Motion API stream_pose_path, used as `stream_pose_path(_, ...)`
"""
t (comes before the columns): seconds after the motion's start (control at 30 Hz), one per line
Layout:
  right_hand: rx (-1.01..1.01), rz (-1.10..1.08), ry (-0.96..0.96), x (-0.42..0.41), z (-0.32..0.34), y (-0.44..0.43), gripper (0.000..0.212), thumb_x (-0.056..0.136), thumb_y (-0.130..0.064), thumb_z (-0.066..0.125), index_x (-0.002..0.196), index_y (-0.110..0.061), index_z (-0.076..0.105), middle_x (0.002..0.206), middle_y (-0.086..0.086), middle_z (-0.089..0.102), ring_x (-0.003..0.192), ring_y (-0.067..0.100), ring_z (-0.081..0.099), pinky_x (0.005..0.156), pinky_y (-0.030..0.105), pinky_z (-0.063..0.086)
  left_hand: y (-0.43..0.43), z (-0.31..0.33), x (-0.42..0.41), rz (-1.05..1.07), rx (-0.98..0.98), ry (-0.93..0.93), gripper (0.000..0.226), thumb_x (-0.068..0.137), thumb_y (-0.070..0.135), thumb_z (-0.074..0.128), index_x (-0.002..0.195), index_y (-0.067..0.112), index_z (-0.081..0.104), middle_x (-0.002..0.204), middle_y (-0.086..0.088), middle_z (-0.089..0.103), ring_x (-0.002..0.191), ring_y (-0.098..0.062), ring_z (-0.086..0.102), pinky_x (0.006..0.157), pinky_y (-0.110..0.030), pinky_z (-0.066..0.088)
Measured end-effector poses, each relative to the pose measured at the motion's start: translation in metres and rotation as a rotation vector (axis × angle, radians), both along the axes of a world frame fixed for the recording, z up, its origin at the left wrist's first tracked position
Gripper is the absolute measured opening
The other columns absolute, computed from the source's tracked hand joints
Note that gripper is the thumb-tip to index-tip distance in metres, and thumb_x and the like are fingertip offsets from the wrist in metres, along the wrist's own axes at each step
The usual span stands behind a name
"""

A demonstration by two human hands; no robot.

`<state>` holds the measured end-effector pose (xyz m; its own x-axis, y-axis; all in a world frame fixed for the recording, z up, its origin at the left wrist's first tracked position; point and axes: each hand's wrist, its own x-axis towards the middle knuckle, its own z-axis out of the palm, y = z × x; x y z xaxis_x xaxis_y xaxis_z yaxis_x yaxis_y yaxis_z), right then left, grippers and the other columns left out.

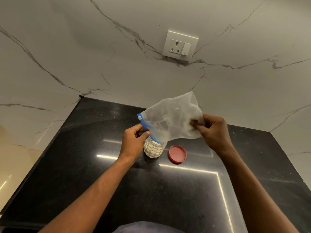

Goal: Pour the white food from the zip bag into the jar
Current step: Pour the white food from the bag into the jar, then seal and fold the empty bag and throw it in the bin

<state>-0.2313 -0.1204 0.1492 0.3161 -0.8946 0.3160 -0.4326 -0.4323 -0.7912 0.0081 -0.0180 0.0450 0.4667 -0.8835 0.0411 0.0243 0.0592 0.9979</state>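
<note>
A clear zip bag [173,120] with a blue seal strip hangs tilted over a small textured glass jar [154,150], its open mouth pointing down into the jar's top. White food fills most of the jar. The bag looks nearly empty, with a little white residue near its mouth. My left hand [134,140] pinches the bag's blue zip edge just left of the jar. Higher and to the right, my right hand [213,130] grips the bag's bottom corner.
The jar's red lid [177,154] lies flat on the black counter [101,165], just right of the jar. A marble wall with a white socket [180,45] rises behind. The counter's left edge drops off toward a pale floor.
</note>
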Motion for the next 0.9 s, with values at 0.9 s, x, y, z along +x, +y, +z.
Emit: stream_pose_path(0.9, 0.274, -0.068, -0.366, -0.011, -0.031, 0.048, 0.048, 0.084, -0.041, 0.082, 0.129, -0.034, 0.068, 0.132, -0.011, 0.071, 0.125, 0.010, 0.065, 0.103, 0.042, 0.055, -0.049, 0.140, 0.022, -0.414, 0.062, -0.688, 0.018, 0.093, 0.031, 0.078, 0.109, 0.023, 0.083, 0.094, 0.001, 0.077, 0.079, -0.010, 0.066, 0.076, -0.034, 0.057)
